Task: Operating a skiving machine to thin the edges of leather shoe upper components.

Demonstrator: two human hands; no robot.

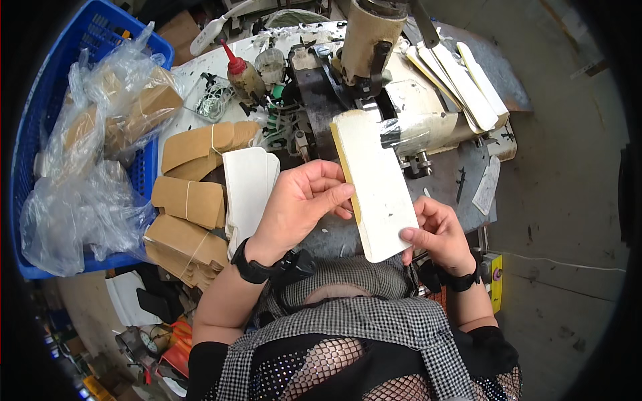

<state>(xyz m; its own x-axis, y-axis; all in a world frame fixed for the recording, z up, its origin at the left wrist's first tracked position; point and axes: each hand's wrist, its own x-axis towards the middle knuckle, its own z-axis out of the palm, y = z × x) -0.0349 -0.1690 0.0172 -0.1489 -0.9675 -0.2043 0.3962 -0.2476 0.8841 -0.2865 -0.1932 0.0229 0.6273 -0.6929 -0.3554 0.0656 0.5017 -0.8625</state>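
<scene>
Between my two hands is a long, flat white panel (382, 194) with rounded corners, a stepped right side and a yellow strip along its left edge. My left hand (304, 204) pinches that left edge at about mid-height, thumb on top. At the lower right corner, my right hand (438, 235) grips it with the thumb on the white face and fingers behind. The panel is tilted in front of a sewing machine (374, 47) and hides part of its bed. Left of my left hand lie white stepped pieces (247, 180), partly overlapped by the hand.
Brown card bundles (190, 200) tied with bands lie on the left, by a blue crate (27, 167) holding plastic bags (100, 134). A red-capped bottle (244, 77) stands behind. More yellow-edged white panels (461, 83) lie beyond the machine arm. A white scrap (487, 187) sits at the right.
</scene>
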